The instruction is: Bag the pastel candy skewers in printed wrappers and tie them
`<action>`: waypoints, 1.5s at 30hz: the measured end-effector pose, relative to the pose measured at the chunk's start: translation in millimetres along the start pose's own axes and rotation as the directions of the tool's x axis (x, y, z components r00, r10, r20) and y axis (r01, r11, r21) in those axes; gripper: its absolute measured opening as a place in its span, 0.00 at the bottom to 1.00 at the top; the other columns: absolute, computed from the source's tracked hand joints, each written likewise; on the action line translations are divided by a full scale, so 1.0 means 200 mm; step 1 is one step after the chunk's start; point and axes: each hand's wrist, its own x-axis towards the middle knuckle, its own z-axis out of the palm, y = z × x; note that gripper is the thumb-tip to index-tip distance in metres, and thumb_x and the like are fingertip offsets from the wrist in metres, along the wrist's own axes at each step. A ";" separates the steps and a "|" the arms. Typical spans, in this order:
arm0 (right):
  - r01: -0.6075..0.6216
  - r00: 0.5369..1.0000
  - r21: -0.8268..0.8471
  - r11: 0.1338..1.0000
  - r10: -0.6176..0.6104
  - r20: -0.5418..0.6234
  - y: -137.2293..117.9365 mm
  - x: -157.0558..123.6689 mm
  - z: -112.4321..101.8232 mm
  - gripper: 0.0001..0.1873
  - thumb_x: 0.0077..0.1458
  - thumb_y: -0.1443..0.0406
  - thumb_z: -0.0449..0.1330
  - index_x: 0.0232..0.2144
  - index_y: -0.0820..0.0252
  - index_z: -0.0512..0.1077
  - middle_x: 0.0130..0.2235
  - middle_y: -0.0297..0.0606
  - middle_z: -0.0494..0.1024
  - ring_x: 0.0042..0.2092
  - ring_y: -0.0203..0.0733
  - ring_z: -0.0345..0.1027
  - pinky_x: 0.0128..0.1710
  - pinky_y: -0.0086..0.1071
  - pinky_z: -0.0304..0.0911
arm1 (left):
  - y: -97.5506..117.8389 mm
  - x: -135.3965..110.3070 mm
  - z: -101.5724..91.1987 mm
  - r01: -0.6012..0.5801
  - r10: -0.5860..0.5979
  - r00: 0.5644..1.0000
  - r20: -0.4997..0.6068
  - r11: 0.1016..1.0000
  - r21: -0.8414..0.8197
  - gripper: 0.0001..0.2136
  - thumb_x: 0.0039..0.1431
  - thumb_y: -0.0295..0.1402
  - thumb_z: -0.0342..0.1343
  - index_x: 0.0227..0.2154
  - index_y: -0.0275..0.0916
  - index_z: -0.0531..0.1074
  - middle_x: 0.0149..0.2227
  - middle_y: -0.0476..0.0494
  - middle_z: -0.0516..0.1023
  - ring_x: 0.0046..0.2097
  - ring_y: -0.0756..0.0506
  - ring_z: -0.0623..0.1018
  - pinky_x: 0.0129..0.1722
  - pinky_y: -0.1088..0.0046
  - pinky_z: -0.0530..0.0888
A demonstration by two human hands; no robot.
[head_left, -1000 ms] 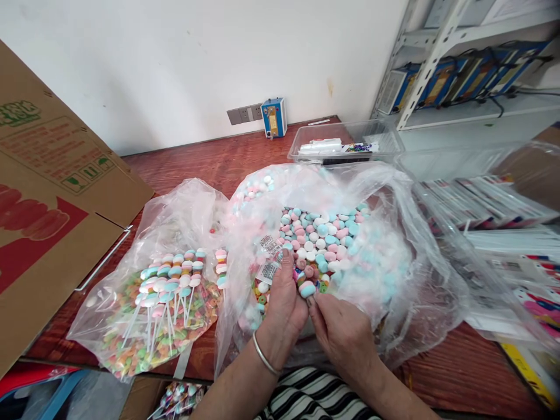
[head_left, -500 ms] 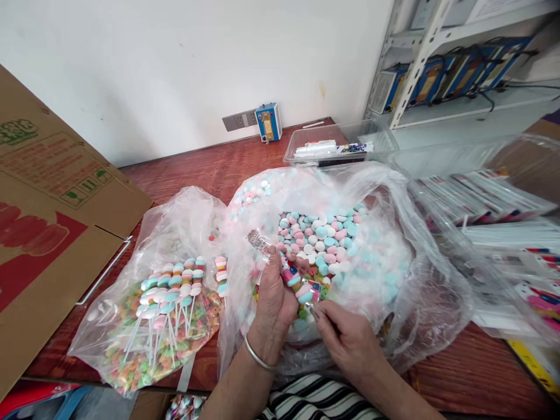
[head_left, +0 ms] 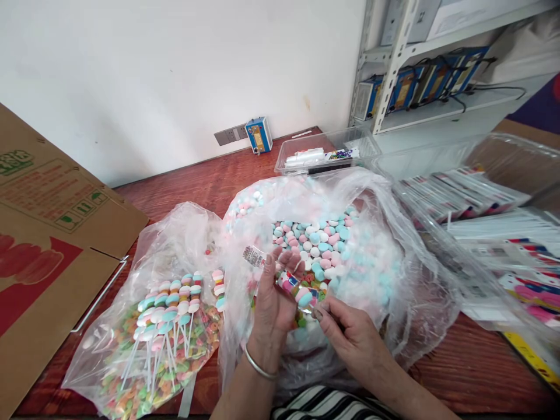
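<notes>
Head view: between our hands we see the wrapped candy skewer [head_left: 304, 297], its near end pinched by our right hand [head_left: 352, 328]. Our left hand [head_left: 274, 300] cups it, loosely spread; marshmallows [head_left: 322, 246] lie just beyond.

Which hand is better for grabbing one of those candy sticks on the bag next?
Probably the left hand: the candy sticks lie on the clear bag to the person's left, so it is nearer. The right hand is farther and appears to pinch the lower end of the wrapped candy.

Cardboard box [head_left: 59, 233] blocks far left
</notes>
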 end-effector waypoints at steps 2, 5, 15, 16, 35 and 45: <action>-0.028 0.999 0.042 0.999 0.027 0.019 0.00 -0.01 0.01 0.14 0.62 0.65 0.50 0.23 0.56 0.60 0.21 0.28 0.63 0.23 0.33 0.58 0.22 0.25 0.53 | 0.02 0.03 0.00 -0.010 0.012 1.000 0.029 0.999 -0.041 0.05 0.60 0.30 0.59 0.38 0.37 0.73 0.26 0.54 0.71 0.26 0.55 0.73 0.34 0.77 0.75; -0.052 0.999 0.042 0.998 0.052 0.013 0.01 -0.02 0.05 0.13 0.63 0.64 0.49 0.25 0.56 0.62 0.22 0.29 0.65 0.24 0.35 0.59 0.24 0.27 0.54 | -0.03 0.01 0.01 0.050 -0.050 0.996 0.071 0.999 -0.004 0.07 0.60 0.32 0.60 0.29 0.36 0.70 0.19 0.58 0.62 0.18 0.58 0.64 0.26 0.81 0.70; -0.204 0.978 0.220 0.954 0.188 0.091 0.04 0.02 0.00 0.15 0.64 0.59 0.48 0.26 0.57 0.64 0.25 0.29 0.65 0.27 0.35 0.59 0.26 0.27 0.55 | -0.01 0.03 0.00 0.005 -0.006 1.000 0.019 1.000 0.026 0.06 0.58 0.32 0.60 0.37 0.37 0.73 0.28 0.52 0.72 0.29 0.53 0.74 0.37 0.74 0.75; -0.195 0.979 0.195 0.961 0.180 0.095 0.03 0.00 0.00 0.15 0.65 0.59 0.48 0.28 0.58 0.65 0.25 0.29 0.67 0.27 0.36 0.60 0.26 0.27 0.55 | 0.01 0.05 0.00 -0.014 0.014 1.000 0.012 0.999 0.034 0.04 0.59 0.31 0.60 0.36 0.37 0.73 0.26 0.53 0.70 0.27 0.54 0.73 0.35 0.75 0.75; 0.008 0.999 -0.195 0.981 -0.002 0.033 0.02 -0.09 0.04 0.12 0.66 0.64 0.46 0.29 0.55 0.63 0.23 0.30 0.69 0.23 0.37 0.64 0.23 0.28 0.54 | 0.04 0.04 0.00 -0.032 0.032 0.999 0.010 0.999 -0.007 0.05 0.57 0.30 0.61 0.35 0.36 0.72 0.22 0.57 0.65 0.22 0.57 0.68 0.28 0.80 0.72; -0.048 0.997 -0.128 0.991 0.040 -0.063 0.03 -0.03 0.06 0.10 0.66 0.64 0.46 0.34 0.57 0.65 0.28 0.35 0.74 0.29 0.40 0.70 0.28 0.29 0.60 | -0.14 -0.05 -0.02 0.091 -0.092 0.995 0.031 0.995 0.044 0.09 0.56 0.36 0.62 0.36 0.36 0.73 0.28 0.50 0.72 0.30 0.52 0.75 0.35 0.76 0.74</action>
